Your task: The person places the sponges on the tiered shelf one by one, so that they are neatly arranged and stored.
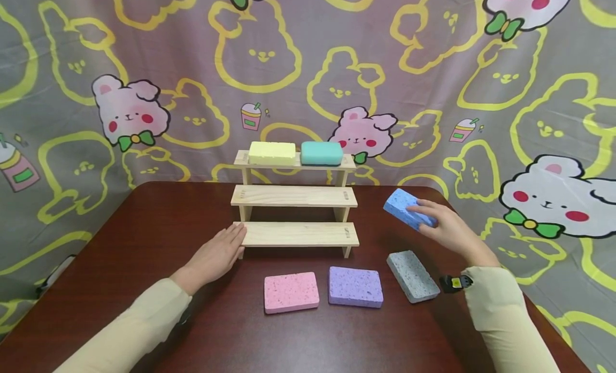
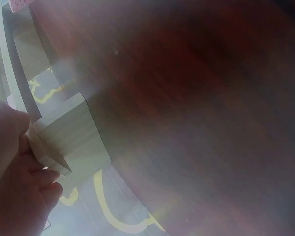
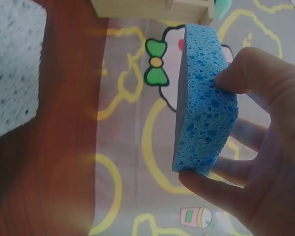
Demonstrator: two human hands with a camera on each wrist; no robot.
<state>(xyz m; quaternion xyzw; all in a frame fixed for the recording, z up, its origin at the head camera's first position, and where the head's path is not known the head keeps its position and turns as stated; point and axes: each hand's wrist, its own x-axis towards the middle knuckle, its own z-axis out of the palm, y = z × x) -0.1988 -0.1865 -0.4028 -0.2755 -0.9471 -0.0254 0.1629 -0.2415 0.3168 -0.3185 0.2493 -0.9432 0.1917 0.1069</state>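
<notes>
Up off the table at the right, my right hand [image 1: 447, 226] holds a blue sponge [image 1: 403, 207] between thumb and fingers. The right wrist view shows the thumb on one side of the porous blue sponge [image 3: 204, 98] and fingertips at its lower end. My left hand [image 1: 216, 258] grips the left end of the lowest step of a three-step wooden stand [image 1: 295, 234]. In the left wrist view, thumb and fingers of that hand [image 2: 19, 167] lie around the board's end [image 2: 51, 157]. A yellow sponge [image 1: 271, 153] and a teal sponge [image 1: 321, 153] sit side by side on the top step.
In front of the stand, a pink sponge [image 1: 291, 292] and a purple sponge [image 1: 355, 287] lie flat on the dark red table [image 1: 216, 335]. A grey sponge [image 1: 413, 276] lies at an angle below my right hand. A patterned curtain [image 1: 289, 57] hangs behind the table.
</notes>
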